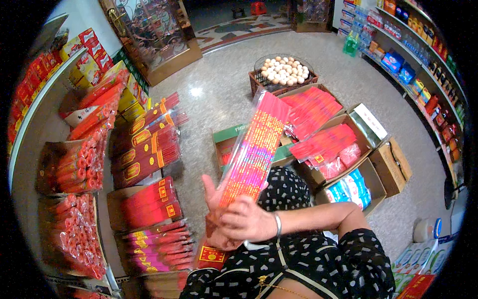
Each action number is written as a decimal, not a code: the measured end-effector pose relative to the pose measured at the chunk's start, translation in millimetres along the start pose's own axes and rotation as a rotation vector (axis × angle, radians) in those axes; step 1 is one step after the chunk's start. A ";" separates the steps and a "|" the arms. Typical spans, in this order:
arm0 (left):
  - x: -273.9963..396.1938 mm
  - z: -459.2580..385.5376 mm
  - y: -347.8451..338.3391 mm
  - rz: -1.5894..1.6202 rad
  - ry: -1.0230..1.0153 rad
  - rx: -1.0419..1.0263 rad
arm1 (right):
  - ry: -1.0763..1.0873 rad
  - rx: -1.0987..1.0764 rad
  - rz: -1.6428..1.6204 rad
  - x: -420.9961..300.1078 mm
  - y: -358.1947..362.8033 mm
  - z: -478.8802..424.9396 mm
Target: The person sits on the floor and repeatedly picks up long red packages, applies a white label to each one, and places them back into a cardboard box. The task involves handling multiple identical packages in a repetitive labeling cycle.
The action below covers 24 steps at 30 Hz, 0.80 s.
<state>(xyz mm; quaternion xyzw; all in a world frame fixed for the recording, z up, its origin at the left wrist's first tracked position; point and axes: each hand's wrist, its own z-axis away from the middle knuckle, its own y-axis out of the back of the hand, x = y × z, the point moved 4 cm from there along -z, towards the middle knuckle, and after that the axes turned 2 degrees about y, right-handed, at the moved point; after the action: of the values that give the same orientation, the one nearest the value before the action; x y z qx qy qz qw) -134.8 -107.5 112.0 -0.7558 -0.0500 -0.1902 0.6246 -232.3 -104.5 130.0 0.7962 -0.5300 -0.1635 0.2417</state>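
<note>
A long clear plastic packet of red sticks with shiny gold and multicoloured bands (254,149) slants up in front of me. My left hand (213,194) is around its lower part, thumb at the left edge and fingertips showing at the right. Across the packet's lower end lies my right hand (246,220), fingers curled over it, a silver bangle on the wrist. Below the hands, a red wrapped part with a yellow-bordered label (212,254) shows; whether it belongs to the same packet I cannot tell. Parts of both hands hide each other.
Open cartons of red packets (325,144) stand right of centre, beside a carton of blue-and-white packs (351,190). Behind them is a basket of eggs (285,71). Boxes of red stick bundles (149,205) line the left. Stocked shelves (418,63) curve along the right; a door (157,37) stands upper left.
</note>
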 end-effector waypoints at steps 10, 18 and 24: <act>-33.6 -9.2 2.5 -0.039 0.076 -0.030 | -0.583 0.271 0.486 169.2 114.3 42.2; -34.9 -40.2 44.3 -1.484 0.297 -0.186 | -1.015 0.609 0.318 178.7 166.4 174.3; -66.6 -40.9 68.1 -2.459 0.302 -0.496 | -0.967 0.518 0.328 138.4 156.0 180.5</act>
<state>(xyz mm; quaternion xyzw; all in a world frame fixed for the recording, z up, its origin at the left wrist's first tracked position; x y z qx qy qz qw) -184.1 -150.8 31.8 -0.2778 -0.6093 -0.7324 -0.1231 -391.6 -320.6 66.8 0.5714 -0.7197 -0.3343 -0.2093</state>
